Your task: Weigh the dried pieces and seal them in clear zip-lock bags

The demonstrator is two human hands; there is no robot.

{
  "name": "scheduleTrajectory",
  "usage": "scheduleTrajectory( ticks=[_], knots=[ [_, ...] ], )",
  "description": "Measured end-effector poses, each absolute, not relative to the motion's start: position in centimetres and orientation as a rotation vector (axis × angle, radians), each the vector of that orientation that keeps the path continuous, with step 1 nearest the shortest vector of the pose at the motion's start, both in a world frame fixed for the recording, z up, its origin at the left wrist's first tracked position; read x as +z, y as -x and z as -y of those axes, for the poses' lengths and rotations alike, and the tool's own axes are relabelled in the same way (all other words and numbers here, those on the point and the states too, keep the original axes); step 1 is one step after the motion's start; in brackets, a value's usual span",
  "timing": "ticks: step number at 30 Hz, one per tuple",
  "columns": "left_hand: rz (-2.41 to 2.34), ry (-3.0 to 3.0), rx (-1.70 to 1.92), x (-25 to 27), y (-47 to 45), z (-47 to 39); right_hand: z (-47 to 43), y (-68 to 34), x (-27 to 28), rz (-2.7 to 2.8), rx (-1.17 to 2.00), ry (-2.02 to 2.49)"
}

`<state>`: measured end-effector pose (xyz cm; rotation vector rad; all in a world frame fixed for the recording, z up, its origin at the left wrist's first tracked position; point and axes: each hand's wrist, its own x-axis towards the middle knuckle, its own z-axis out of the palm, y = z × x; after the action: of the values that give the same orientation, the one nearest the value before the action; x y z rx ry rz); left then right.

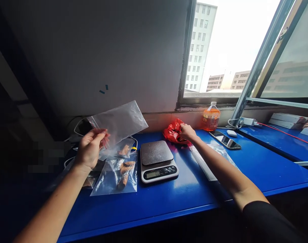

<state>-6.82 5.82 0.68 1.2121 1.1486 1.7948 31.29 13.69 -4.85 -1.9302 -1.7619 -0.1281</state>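
Observation:
My left hand [89, 148] pinches a clear zip-lock bag [121, 119] near its zip end and holds it up over the table, flat with nothing visible inside. At the back of the table, my right hand [187, 132] is closed at the mouth of a crumpled red plastic bag [173, 131]; the bag's contents are mostly hidden. Between the hands stands a digital kitchen scale [157, 153] with a bare platform and a lit display. Left of it lies a clear bag [105, 184] with several brown pieces [123, 173] in it. Another bag of brown pieces [124, 149] lies behind.
A stack of clear bags [203, 162] lies under my right forearm. Farther right are a phone [225, 140], a white earbud case [232, 133], and an orange drink bottle [211, 117]. A charger [247, 121], cables and white boxes [286, 119] sit by the metal frame below the window.

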Motion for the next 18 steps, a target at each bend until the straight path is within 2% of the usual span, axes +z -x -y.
scheduleTrajectory(
  ticks=[11, 18],
  knots=[
    [-1.167, -1.253, 1.784, 0.4, 7.2, -6.0, -13.0, -33.1, -4.3, 1.957, -0.212, 1.949],
    [-1.173, -1.299, 1.780, 0.1, 7.2, -6.3, -13.3, -32.7, -5.4, 1.845, -0.234, 2.047]
  ],
)
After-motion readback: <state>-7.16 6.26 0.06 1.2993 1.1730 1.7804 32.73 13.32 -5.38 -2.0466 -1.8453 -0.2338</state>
